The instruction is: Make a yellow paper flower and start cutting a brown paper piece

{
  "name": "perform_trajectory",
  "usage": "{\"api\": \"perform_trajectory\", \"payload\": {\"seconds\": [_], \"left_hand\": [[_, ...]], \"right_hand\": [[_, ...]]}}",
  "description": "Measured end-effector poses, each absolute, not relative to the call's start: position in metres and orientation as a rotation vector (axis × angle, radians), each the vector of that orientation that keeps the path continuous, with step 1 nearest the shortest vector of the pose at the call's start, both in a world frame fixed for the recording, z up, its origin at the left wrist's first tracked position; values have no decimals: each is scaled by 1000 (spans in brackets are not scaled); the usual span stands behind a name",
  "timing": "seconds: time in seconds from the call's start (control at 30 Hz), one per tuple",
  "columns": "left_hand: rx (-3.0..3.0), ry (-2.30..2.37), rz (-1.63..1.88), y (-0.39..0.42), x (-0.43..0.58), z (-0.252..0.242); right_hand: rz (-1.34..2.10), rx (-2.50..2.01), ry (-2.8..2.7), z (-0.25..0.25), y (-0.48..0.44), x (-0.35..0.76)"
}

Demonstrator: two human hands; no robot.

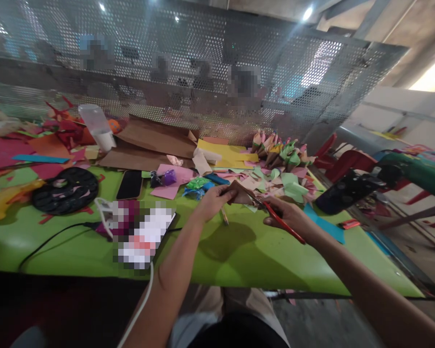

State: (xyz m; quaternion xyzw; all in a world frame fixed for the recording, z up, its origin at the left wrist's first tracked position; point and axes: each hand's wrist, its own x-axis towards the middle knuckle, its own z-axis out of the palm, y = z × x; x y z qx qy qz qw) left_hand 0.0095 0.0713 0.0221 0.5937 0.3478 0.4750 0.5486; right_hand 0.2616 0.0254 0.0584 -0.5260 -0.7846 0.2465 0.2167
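Between the thumb and fingers of my left hand [216,200] is a small piece of brown paper [242,195], held above the green table [275,261]. My right hand [285,215] grips red-handled scissors [283,223]. Their blades reach left to the brown paper and meet its edge; whether they have cut into it I cannot tell. A pencil [224,216] lies on the table just below my left hand. Pink and green paper scraps [275,181] are spread behind both hands.
Paper flowers [284,151] stand grouped at the back right. Brown sheets [155,142] and yellow paper [226,152] lie at the back. Left are a black phone [129,184], a lit phone [147,237] with a cable, a black round tray [65,191] and a yellow glue gun [12,197]. A dark bottle [342,191] lies right.
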Motion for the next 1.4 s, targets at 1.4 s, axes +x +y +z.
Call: {"api": "perform_trajectory", "payload": {"seconds": [1.4], "left_hand": [[1260,831,1193,72,11,23]], "right_hand": [[837,-1263,-1729,67,104,252]]}}
